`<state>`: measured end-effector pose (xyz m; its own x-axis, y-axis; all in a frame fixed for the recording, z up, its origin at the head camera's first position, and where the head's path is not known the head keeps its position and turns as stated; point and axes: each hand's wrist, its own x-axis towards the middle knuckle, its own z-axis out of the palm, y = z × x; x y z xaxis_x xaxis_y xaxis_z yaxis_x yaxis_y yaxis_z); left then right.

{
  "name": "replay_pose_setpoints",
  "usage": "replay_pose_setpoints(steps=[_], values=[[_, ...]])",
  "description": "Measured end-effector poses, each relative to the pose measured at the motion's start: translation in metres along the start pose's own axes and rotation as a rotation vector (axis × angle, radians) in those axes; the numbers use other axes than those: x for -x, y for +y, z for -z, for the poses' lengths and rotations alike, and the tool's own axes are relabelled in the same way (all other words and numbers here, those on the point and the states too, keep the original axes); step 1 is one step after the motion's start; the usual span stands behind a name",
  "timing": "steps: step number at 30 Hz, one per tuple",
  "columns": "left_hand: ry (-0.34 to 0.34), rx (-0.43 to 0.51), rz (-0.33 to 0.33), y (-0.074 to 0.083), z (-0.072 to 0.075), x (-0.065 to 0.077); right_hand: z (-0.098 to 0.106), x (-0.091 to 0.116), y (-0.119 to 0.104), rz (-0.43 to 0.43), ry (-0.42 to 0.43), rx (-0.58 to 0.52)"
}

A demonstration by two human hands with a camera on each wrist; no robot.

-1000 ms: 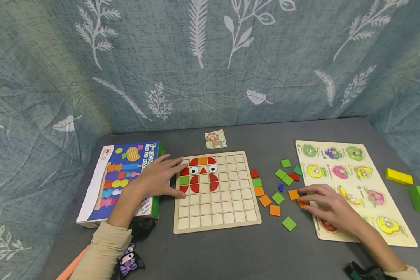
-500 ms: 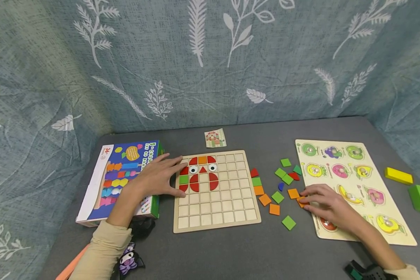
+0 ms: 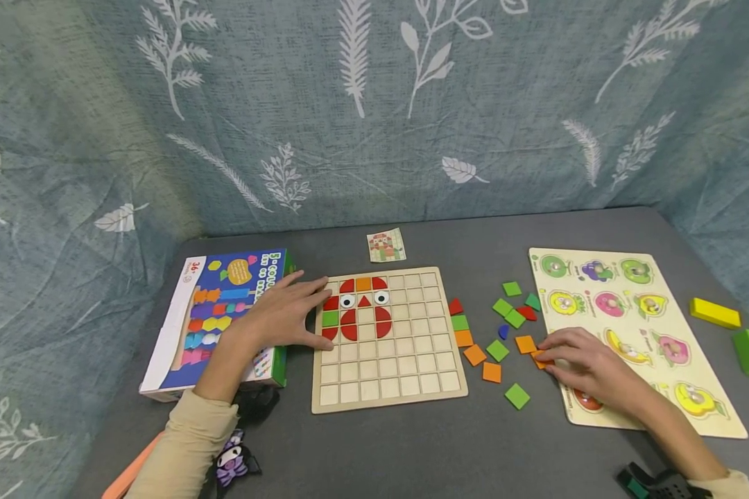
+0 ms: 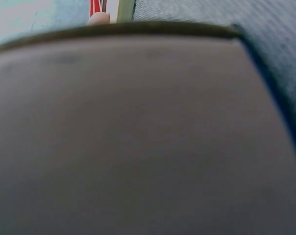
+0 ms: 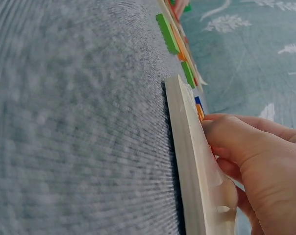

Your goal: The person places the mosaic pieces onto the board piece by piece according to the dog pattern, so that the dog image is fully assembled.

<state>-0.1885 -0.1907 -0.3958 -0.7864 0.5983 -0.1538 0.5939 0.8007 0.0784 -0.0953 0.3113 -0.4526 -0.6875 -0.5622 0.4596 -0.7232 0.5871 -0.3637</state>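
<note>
Your right hand [image 3: 589, 364] pinches an orange square tile [image 3: 539, 358] beside the cream fruit-picture board [image 3: 612, 416], well right of the pale wooden grid board [image 3: 388, 367] your spread left hand [image 3: 281, 315] touches.

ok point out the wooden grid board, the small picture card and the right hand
wooden grid board [image 3: 406, 348]: head view, on a bare square near its middle
small picture card [image 3: 386, 246]: head view, centre of its printed face
right hand [image 3: 589, 362]: head view, back of the hand

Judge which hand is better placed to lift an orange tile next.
Probably the right hand: it pinches an orange tile, while the left hand rests at the left edge of the grid board.
</note>
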Motion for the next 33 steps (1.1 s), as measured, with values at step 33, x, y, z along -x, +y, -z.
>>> replay_pose_setpoints(steps=[33], values=[[-0.014, 0.009, 0.015, 0.002, 0.002, -0.001, -0.039, -0.091, -0.045, 0.231, 0.075, -0.097]])
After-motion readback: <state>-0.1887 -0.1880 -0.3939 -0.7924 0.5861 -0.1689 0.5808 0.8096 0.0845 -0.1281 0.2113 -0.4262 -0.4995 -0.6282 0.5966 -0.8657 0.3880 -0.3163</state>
